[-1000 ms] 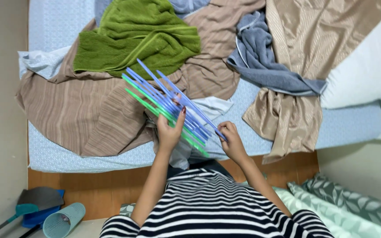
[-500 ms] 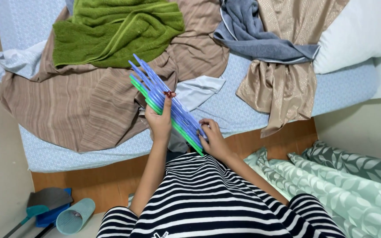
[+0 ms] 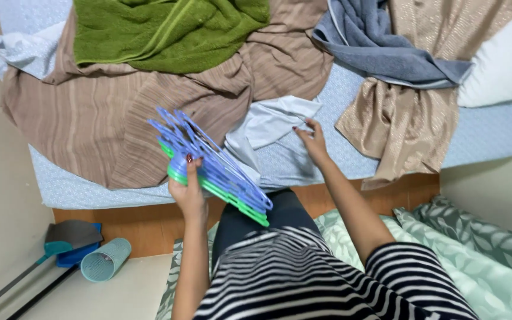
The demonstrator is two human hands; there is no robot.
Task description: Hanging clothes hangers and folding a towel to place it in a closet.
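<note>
A person's left hand [image 3: 188, 191] grips one stack of plastic hangers [image 3: 214, 168], mostly blue with a green one beneath, held over the bed [image 3: 493, 133] edge. The right hand [image 3: 311, 139], fingers loose and holding nothing, touches one white cloth [image 3: 268, 123]. Nearby lie one green towel [image 3: 167, 32], one grey towel [image 3: 386, 50], and one white pillow [image 3: 502, 62].
</note>
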